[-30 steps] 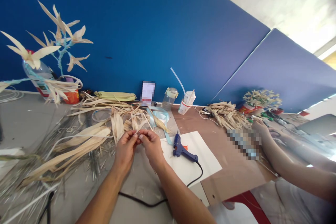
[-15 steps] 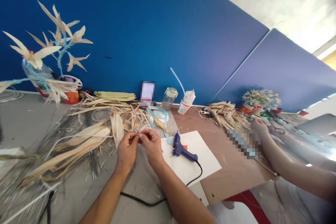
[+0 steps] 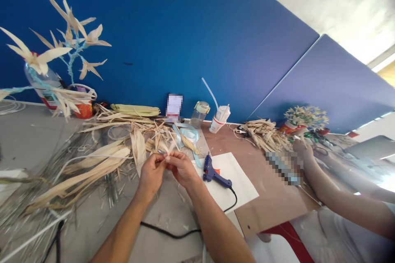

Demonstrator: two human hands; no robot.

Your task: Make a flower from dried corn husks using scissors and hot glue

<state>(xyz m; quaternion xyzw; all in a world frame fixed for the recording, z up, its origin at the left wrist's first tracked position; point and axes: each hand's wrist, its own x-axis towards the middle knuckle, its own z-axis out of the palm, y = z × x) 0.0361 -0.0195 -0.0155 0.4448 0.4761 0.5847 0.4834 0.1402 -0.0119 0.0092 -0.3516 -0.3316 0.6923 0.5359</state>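
Note:
My left hand (image 3: 151, 175) and my right hand (image 3: 182, 167) meet over the table, fingertips pinched together. Between them they hold a small pale piece of corn husk (image 3: 169, 147), its thin strips fanning upward. A short grey tip (image 3: 161, 151) shows beside the left fingers; its kind is unclear. The fingers hide the lower end of the husk. To the right of my right hand, a blue glue gun (image 3: 212, 172) lies on a white sheet of paper (image 3: 242, 191). Long dried corn husks (image 3: 92, 172) lie left of my left hand.
A husk flower branch (image 3: 71, 59) in a red pot stands at the left. Along the blue partition (image 3: 148, 41) are a jar (image 3: 200, 114) and a cup (image 3: 218, 125). A black cord (image 3: 169, 235) crosses below my arms. At right, another person's hand (image 3: 302, 152) is near husks.
The pale husk strips now stand up more visibly above my fingertips. My right hand has turned slightly and shifted a little right. The glue gun stays in place.

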